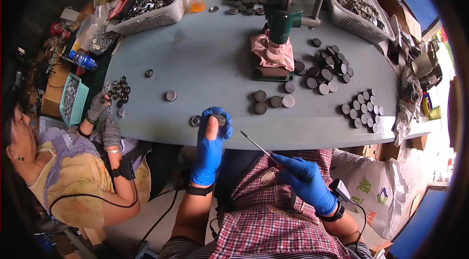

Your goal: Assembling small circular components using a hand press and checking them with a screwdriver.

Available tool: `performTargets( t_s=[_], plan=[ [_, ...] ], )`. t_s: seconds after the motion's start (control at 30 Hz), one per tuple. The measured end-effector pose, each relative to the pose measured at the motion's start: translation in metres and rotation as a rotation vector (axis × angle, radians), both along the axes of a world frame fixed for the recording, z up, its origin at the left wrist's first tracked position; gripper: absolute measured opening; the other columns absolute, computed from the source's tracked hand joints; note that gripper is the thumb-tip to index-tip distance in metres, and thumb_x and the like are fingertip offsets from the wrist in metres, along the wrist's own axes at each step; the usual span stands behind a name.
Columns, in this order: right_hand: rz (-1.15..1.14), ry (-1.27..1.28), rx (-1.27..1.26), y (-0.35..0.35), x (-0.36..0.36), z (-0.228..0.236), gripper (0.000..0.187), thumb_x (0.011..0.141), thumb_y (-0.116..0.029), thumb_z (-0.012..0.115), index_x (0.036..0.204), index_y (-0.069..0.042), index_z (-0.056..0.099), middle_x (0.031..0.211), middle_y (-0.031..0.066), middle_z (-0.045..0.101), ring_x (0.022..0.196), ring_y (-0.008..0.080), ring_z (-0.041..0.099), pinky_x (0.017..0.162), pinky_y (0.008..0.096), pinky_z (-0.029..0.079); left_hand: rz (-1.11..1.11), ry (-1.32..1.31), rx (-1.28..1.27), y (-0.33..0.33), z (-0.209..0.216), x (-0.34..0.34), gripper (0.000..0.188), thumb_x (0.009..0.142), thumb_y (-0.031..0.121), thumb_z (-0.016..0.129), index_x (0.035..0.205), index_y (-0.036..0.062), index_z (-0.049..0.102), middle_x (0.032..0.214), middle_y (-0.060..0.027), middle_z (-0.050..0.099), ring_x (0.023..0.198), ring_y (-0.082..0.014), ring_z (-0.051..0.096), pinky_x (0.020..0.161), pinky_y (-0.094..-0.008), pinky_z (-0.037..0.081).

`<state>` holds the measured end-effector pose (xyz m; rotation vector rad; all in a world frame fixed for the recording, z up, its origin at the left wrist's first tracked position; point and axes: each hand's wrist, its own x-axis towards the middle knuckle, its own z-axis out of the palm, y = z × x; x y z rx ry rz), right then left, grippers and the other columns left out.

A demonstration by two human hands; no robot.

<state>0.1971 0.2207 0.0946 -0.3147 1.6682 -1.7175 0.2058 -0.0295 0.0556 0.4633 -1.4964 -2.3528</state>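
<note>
My left hand (209, 154), in a blue glove, is closed around a dark grey round disc (219, 119) just over the table's near edge, with the thumb pressed on its side. A small metal ring-like piece (196, 121) lies on the table beside that hand. My right hand (305, 178), also blue-gloved, is closed on a slim metal-shafted tool (255, 143). Its handle is hidden in the fingers, and its tip points up and left toward the left hand, apart from the disc. Ahead of my hands lie several loose dark discs (261, 108).
A green hand press (279, 29) with a pink cloth stands on the grey table (195, 71). More discs (364, 107) lie to the right. White baskets (161, 12) of metal parts stand at both far corners. At left, a co-worker's gloved hands (105, 117) work beside small shiny parts.
</note>
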Motion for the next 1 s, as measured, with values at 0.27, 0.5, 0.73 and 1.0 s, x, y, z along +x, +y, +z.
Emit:
performTargets(
  t_s=[0.27,0.5,0.73,1.0],
  plan=[
    [0.096,0.963,0.446,-0.02,-0.014,0.016,0.045,0.082,-0.01,0.068,0.126,-0.018,0.066,0.079,0.0043,0.059,0.065,0.0224,0.06,0.057,0.0339,0.05,-0.077,0.024,-0.187,0.008,0.004,0.008,0.041,0.104,0.046,0.043,0.117,0.0071,0.05,0.093,0.0004,0.049,0.077,-0.0093,0.044,0.073,-0.0241,0.039],
    [0.063,1.107,0.556,-0.03,-0.006,0.009,0.053,0.079,-0.008,0.067,0.131,-0.016,0.061,0.081,0.004,0.057,0.066,0.0211,0.058,0.055,0.0337,0.049,-0.098,0.001,-0.189,0.009,0.002,0.008,0.037,0.103,0.046,0.044,0.11,0.0105,0.05,0.09,0.0007,0.051,0.073,-0.008,0.043,0.067,-0.0229,0.039],
    [0.196,1.11,0.509,-0.024,-0.023,0.0,0.06,0.074,-0.009,0.066,0.133,-0.016,0.06,0.081,0.0045,0.056,0.07,0.0213,0.059,0.056,0.0335,0.049,-0.087,-0.079,-0.307,0.009,-0.016,0.018,0.032,0.104,0.042,0.044,0.109,0.0113,0.049,0.086,0.0022,0.048,0.07,-0.0059,0.039,0.065,-0.0209,0.037],
    [0.336,1.17,0.45,-0.014,-0.045,0.003,0.056,0.071,-0.007,0.066,0.126,-0.019,0.066,0.08,0.0049,0.062,0.066,0.0231,0.062,0.055,0.0336,0.051,-0.325,-0.065,-0.574,-0.015,-0.022,0.033,0.017,0.101,0.016,0.049,0.115,0.0057,0.048,0.099,-0.0014,0.049,0.089,-0.0097,0.047,0.082,-0.0259,0.046]
  ],
)
